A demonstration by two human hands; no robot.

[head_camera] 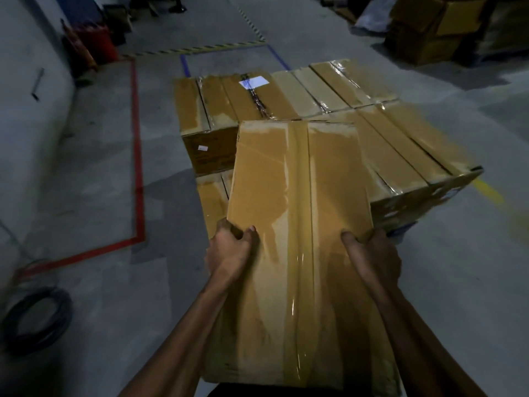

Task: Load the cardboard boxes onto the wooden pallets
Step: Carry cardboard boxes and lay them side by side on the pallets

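Both grips closed on the carried box (297, 224). Left hand (229, 253) clamps its left edge: thumb on the top face, fingers curled round the side. Right hand (375, 259) does the same on the right edge, thumb on top, fingers wrapped under and out of my sight. Both grab points sit about midway along the box length.

I see the box long side pointing away from me, top face up, a wide clear tape strip (299, 253) running down the centre seam. The near end is against the body at the bottom of frame; the far end overlaps the stack ahead. Can't tell whether it touches the stack or is above it.

The stacked boxes (329, 90) are packed side by side, taped tops up, one with a white label (254, 81). A lower box (211, 196) shows to the left of the carried one, just under its left edge. Pallet underneath is hidden by the boxes.

Around that: grey concrete floor (100, 181), red floor tape (137, 138) on the left, blue tape (185, 64) behind the stack, a black hose coil (37, 319) at lower left. More cartons (429, 30) at top right, dim.
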